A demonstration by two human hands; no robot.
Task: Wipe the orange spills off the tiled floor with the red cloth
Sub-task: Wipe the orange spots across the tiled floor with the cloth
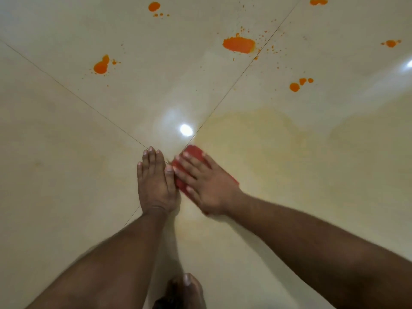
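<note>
Foot (187, 288) nearest; right hand (207, 186) flat, pressing folded red cloth (194, 152); left hand (156, 179) flat on floor (66, 175); orange spills (239, 45) beyond.

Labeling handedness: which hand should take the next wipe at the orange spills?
Right. The right hand already presses flat on the red cloth; the left hand rests bare on the tiled floor, so it would probably just brace.
</note>
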